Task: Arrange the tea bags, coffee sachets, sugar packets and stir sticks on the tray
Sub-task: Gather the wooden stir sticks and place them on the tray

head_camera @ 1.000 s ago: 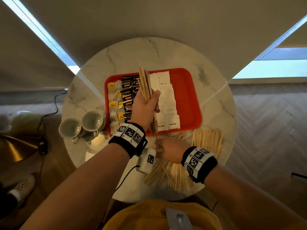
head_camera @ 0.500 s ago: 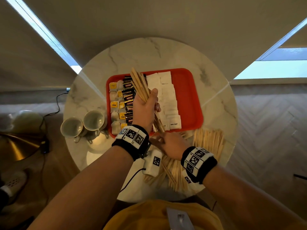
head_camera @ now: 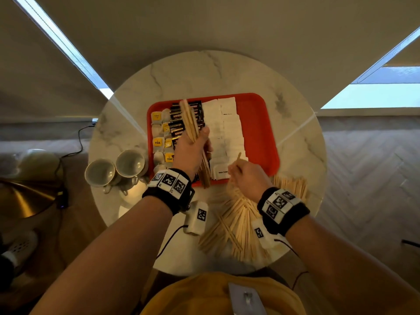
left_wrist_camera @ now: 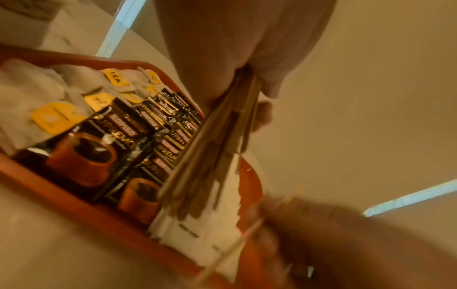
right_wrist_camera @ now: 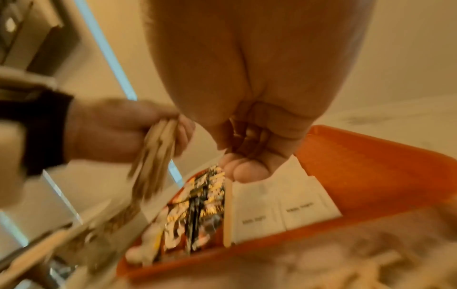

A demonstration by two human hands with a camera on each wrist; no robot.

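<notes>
A red tray [head_camera: 256,133] on the round marble table holds tea bags [head_camera: 159,142] with yellow tags at its left, black coffee sachets [head_camera: 177,126] beside them and white sugar packets [head_camera: 227,133] in the middle. My left hand [head_camera: 193,146] grips a bundle of wooden stir sticks [head_camera: 189,120] above the sachets; the same bundle [left_wrist_camera: 210,156] fans out below the fist. My right hand [head_camera: 245,176] pinches a single stir stick [head_camera: 238,156] over the tray's near edge, seen as a pale stick [right_wrist_camera: 228,213] in the right wrist view. A loose stir stick pile [head_camera: 241,219] lies on the table.
Two cups [head_camera: 113,169] stand on the table left of the tray. The tray's right third [head_camera: 261,142] is bare red. A cable [head_camera: 75,151] and a brass lamp shade [head_camera: 20,196] sit off the table's left edge.
My right hand has lifted from the loose pile with one stick and moved up to the tray's near edge. The left hand's bundle has tilted leftward.
</notes>
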